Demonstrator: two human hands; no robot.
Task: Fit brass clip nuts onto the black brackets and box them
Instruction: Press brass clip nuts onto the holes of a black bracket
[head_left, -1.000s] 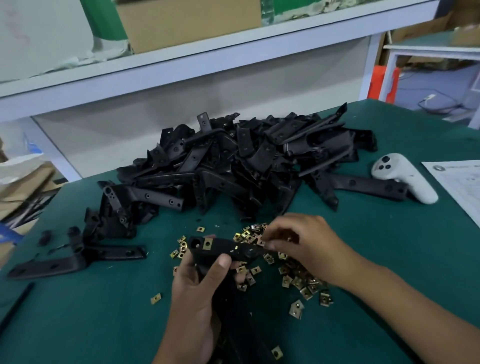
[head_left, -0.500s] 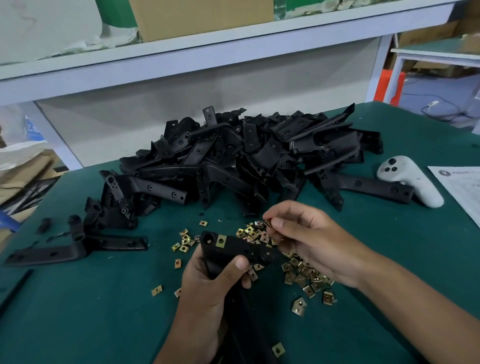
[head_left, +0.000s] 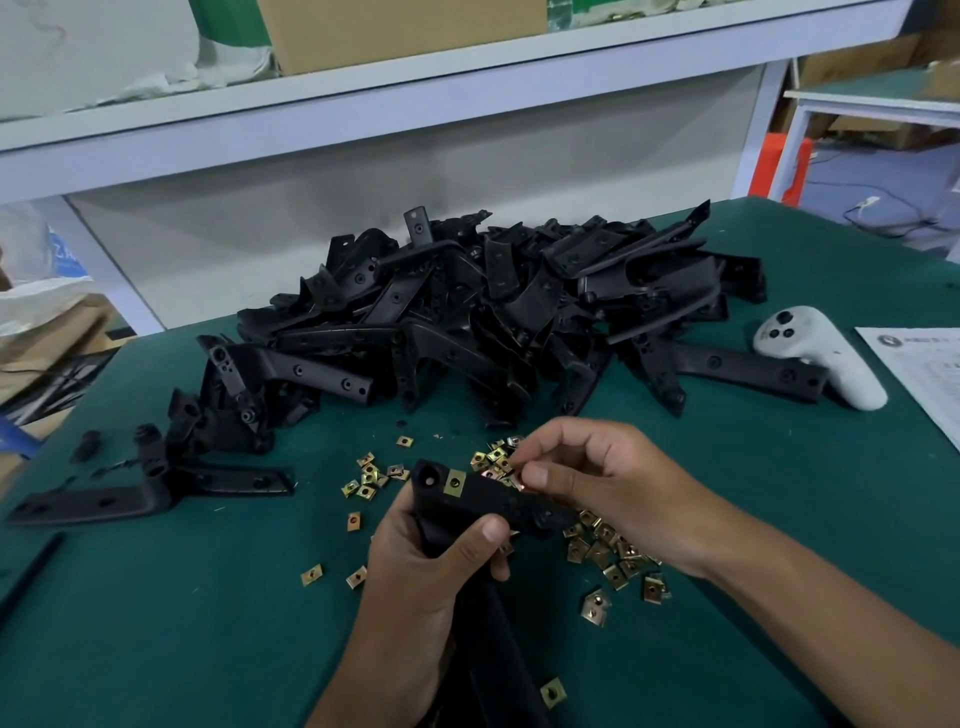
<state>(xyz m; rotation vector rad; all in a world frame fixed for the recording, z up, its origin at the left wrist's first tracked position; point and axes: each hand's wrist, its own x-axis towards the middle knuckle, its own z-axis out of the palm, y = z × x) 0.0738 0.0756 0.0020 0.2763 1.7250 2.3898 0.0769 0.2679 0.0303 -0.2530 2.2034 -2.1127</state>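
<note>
bracket (head_left: 483, 506) lower arm: hidden behind left hand (head_left: 415, 587) | paper (head_left: 919, 374): cut off right

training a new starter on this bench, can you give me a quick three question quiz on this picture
1. True or false: the bracket in the left hand already has a brass nut fitted.
2. What is the right hand pinching: A a nut, B the white controller, C the paper?
3. Where does the bracket pile lie from the hands?

Key: 1 true. 2 A. 3 behind them, farther up the green table.
</note>
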